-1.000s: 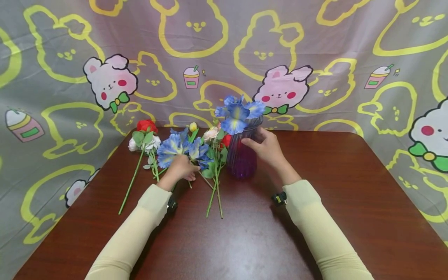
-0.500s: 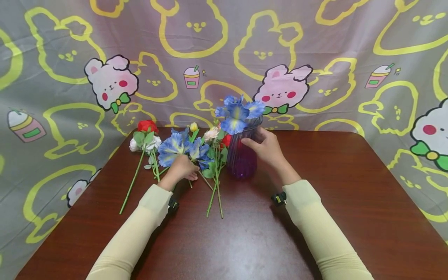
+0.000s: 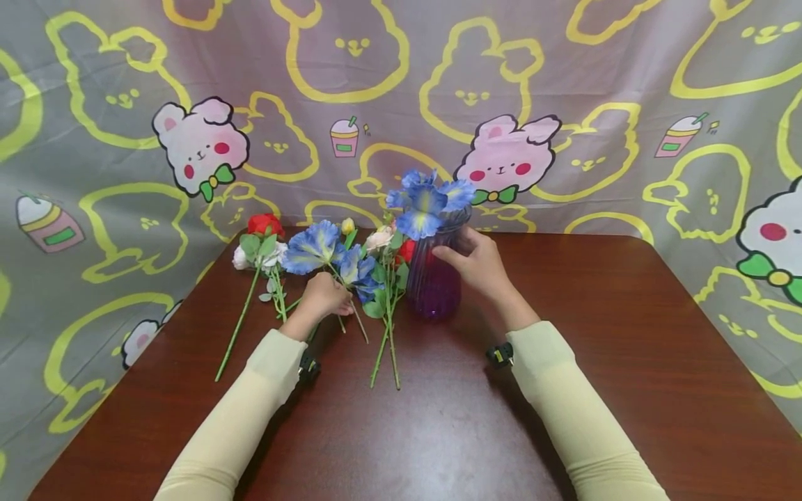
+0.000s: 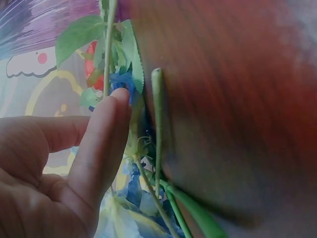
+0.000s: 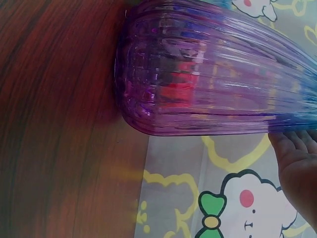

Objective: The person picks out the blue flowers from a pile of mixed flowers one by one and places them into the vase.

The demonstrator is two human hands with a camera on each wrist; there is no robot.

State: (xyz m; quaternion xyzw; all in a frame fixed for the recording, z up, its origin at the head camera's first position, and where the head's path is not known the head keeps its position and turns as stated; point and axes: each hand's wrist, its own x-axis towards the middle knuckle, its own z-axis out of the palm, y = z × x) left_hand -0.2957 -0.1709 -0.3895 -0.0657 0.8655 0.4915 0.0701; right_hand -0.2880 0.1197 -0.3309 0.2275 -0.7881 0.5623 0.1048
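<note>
In the head view, my left hand (image 3: 324,296) pinches the stem of a blue iris (image 3: 312,248) among the flowers lying left of the vase. The left wrist view shows the thumb and a finger (image 4: 101,144) at a green stem (image 4: 110,54), the blue bloom (image 4: 119,215) below them. My right hand (image 3: 479,263) grips the neck of a purple ribbed vase (image 3: 434,285), thumb in front. The vase stands upright on the table, as the right wrist view of the vase (image 5: 198,74) also shows. One blue iris (image 3: 422,205) rises at its mouth.
A second blue iris (image 3: 358,268) lies right of my left hand. Pink roses (image 3: 379,240) with crossed stems lie beside the vase. A red flower (image 3: 264,225) and white flowers (image 3: 273,257) lie farther left on the brown table (image 3: 438,417). A patterned curtain (image 3: 388,76) hangs behind.
My left hand has shifted slightly, and the blue iris by it has lifted and turned a little, its stem now showing past my fingers. The right hand and vase stay put.
</note>
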